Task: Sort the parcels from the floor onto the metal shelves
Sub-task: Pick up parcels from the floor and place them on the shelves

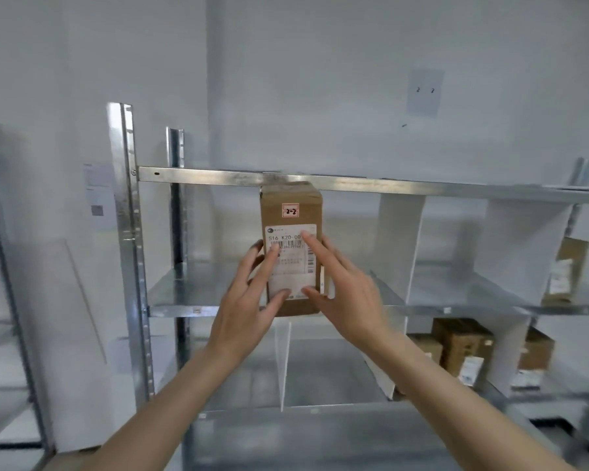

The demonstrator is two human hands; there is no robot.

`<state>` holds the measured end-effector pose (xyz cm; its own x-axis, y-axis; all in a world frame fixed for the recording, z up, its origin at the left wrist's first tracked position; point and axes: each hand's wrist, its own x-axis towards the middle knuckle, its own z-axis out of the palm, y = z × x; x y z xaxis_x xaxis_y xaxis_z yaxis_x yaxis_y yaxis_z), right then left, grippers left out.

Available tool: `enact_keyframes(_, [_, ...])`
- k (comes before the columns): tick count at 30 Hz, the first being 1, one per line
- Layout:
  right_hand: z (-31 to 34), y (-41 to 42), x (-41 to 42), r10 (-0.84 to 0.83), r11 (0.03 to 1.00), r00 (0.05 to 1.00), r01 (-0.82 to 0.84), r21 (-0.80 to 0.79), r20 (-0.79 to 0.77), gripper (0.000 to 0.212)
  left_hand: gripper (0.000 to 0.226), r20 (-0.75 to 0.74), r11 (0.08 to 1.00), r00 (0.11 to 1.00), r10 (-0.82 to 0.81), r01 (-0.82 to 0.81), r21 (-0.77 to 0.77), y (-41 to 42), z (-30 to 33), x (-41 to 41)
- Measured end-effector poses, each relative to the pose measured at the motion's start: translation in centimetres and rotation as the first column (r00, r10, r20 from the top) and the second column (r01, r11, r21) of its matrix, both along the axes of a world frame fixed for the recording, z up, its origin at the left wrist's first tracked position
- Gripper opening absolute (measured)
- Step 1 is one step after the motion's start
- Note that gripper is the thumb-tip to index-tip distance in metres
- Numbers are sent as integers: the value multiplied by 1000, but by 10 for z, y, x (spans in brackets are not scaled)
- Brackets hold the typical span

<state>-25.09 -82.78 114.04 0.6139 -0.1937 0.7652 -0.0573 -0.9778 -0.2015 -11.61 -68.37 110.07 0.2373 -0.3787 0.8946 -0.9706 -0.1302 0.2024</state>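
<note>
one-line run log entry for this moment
phase: placing | parcel: upright on middle shelf | left hand, right hand: open, fingers on its front

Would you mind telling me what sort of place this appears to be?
Probably a parcel sorting or storage room: metal shelving with white dividers, labelled cardboard parcels, and a "2-2" sign on the wall.

parcel point(291, 246) stood upright at the front edge of the middle shelf point(184, 294), left hand point(249, 300) and right hand point(346, 294) at its front, a divider point(400, 246) to its right, other parcels point(463, 348) on the shelf below, farther right
</note>
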Motion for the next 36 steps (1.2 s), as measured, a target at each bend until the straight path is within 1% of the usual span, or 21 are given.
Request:
enact_keyframes(3, [-7, -34, -35, -18, 1000, 1000, 18, 7, -4, 101, 84, -18, 998, 998, -62, 62, -3, -38, -8, -31])
enact_keyframes(7, [-25, -70, -63, -45, 999, 999, 45, 4, 11, 98, 83, -6, 995, 995, -99, 99, -27, -81, -25, -54])
enact_keyframes(10, [-50, -94, -75, -51, 998, 998, 50, 22, 26, 98, 83, -19, 993, 993, -118, 117, -4, -107, -47, -63])
enact_keyframes(14, [-97, -122, -76, -66, 996, 998, 66, 64, -7, 100, 85, -63, 992, 992, -113, 116, 45, -133, -92, -62])
enact_keyframes(19, [-176, -145, -59, -38, 990, 998, 45, 136, -53, 104, 83, -109, 983, 989, -97, 113, 144, -152, -165, -46])
enact_keyframes(23, [-237, -160, -34, -36, 987, 997, 45, 155, -65, 105, 89, -148, 976, 986, -82, 110, 187, -166, -221, -25])
enact_keyframes(26, [-281, -173, -10, -12, 981, 996, 30, 192, -93, 106, 90, -160, 971, 985, -69, 103, 215, -177, -265, -1])
enact_keyframes(30, [-331, -191, 25, -8, 980, 994, 29, 196, -108, 101, 84, -182, 971, 981, -61, 101, 216, -193, -317, 32])
enact_keyframes(33, [-367, -202, 49, -3, 973, 992, 33, 229, -130, 102, 78, -226, 969, 973, -52, 104, 226, -205, -354, 56])
enact_keyframes(36, [-402, -215, 70, 17, 973, 992, 13, 230, -127, 103, 75, -219, 967, 975, -39, 92, 239, -218, -387, 74])
